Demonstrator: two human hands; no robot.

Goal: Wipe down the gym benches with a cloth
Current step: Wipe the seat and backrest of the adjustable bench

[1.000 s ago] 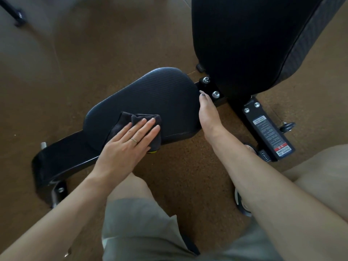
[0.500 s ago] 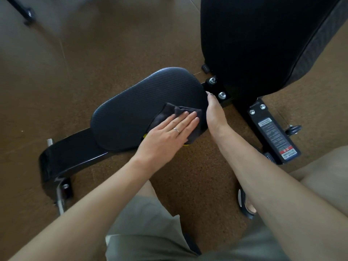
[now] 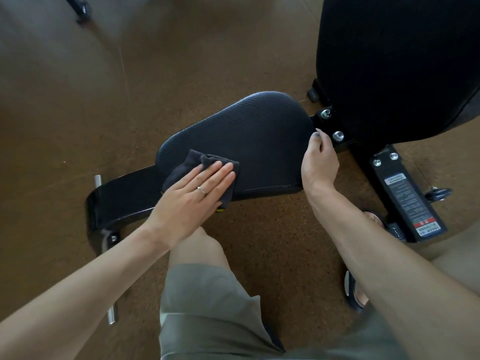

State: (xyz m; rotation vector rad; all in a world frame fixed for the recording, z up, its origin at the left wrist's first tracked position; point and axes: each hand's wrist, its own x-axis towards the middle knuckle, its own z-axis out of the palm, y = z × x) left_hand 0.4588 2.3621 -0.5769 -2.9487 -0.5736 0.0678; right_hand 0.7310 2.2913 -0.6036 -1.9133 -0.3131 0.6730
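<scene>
A black ribbed seat pad (image 3: 254,141) of a gym bench lies low over the floor. My left hand (image 3: 197,193) presses flat, fingers straight, on a dark grey folded cloth (image 3: 189,165) at the pad's near left end. My right hand (image 3: 319,162) grips the pad's right edge with curled fingers, close to the frame bolts (image 3: 337,135). The raised black backrest (image 3: 397,61) fills the upper right.
The black steel frame (image 3: 122,193) runs left under the pad to a foot with chrome pegs (image 3: 98,181). A labelled frame beam (image 3: 405,201) lies at the right, next to my sandalled foot (image 3: 355,292). Brown cork-like floor surrounds the bench. Another machine's foot (image 3: 81,10) is at top left.
My left hand slid the cloth from the pad's right end back to its left end. My right hand stayed on the pad's right edge.
</scene>
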